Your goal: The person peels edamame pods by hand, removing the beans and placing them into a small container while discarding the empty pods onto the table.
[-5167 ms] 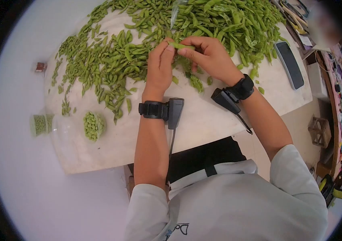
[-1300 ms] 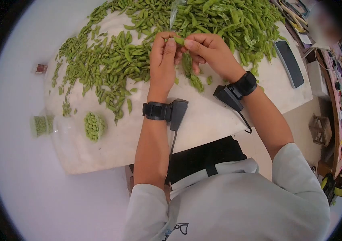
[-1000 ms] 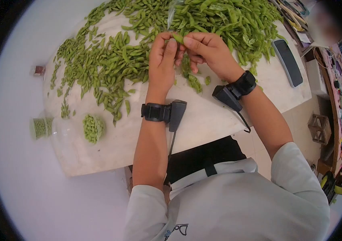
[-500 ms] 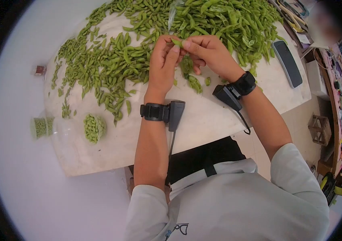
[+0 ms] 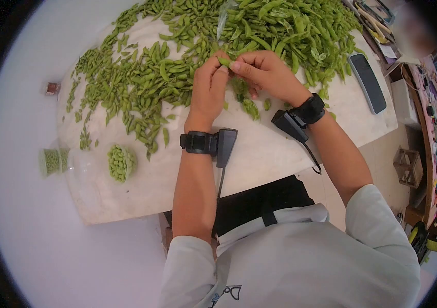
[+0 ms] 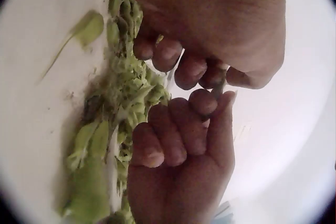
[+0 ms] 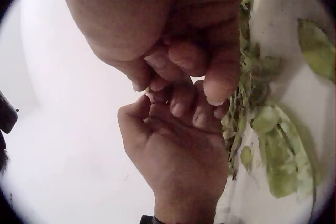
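Observation:
Between the two hands, above the near edge of the pod heap, is a green pod (image 5: 224, 61) in the head view. The left hand (image 5: 209, 90) pinches one end of it with thumb and forefinger. Thumb and finger of the right hand (image 5: 270, 74) grip its other end, so the fingertips nearly meet. In the left wrist view the left hand (image 6: 210, 19) and right hand (image 6: 178, 155) face each other with curled fingers; the pod is mostly hidden. The right wrist view shows the right hand (image 7: 168, 19) over the left hand (image 7: 181, 150).
Green pods (image 5: 149, 69) spread over the pale table (image 5: 259, 149), with a dense heap (image 5: 290, 31) at the back. A tub of shelled beans (image 5: 121, 163) stands at the left, near a second container (image 5: 51, 160). A phone (image 5: 368, 83) lies at the right.
Both hands have come slightly nearer the body since half a second ago, the pod still between them. The left fingertips sit closer around the pod than about a second ago.

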Tool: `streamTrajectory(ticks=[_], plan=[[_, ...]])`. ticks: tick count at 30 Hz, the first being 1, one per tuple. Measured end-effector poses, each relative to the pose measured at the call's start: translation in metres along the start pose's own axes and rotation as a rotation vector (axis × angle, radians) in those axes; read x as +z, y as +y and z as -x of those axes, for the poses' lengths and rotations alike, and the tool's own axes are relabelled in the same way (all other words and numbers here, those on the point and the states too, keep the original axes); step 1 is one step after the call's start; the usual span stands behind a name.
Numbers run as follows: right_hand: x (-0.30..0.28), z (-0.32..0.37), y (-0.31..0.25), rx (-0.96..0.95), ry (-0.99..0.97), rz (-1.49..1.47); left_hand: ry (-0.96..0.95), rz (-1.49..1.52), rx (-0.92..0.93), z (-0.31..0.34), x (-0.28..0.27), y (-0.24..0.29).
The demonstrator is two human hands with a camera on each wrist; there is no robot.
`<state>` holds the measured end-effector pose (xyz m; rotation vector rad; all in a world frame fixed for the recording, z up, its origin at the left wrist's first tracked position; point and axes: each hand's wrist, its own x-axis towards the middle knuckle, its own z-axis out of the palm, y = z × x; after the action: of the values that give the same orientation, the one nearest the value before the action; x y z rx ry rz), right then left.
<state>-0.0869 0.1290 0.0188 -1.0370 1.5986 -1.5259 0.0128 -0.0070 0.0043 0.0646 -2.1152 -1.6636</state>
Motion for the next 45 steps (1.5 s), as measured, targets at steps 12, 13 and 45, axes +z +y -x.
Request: streamTrajectory(ticks=[12, 13, 45], plan=[[-0.003, 0.001, 0.001, -0.005, -0.023, -0.095, 0.032, 0.185, -0.026, 0.001, 0.008, -0.007], [-0.003, 0.0, 0.003, -0.005, -0.025, -0.102, 0.043, 0.145, -0.031, 0.001, 0.009, -0.007], [-0.008, 0.001, -0.001, -0.07, 0.216, -0.502, 0.075, 0.155, -0.106, -0.007, 0.008, -0.004]])
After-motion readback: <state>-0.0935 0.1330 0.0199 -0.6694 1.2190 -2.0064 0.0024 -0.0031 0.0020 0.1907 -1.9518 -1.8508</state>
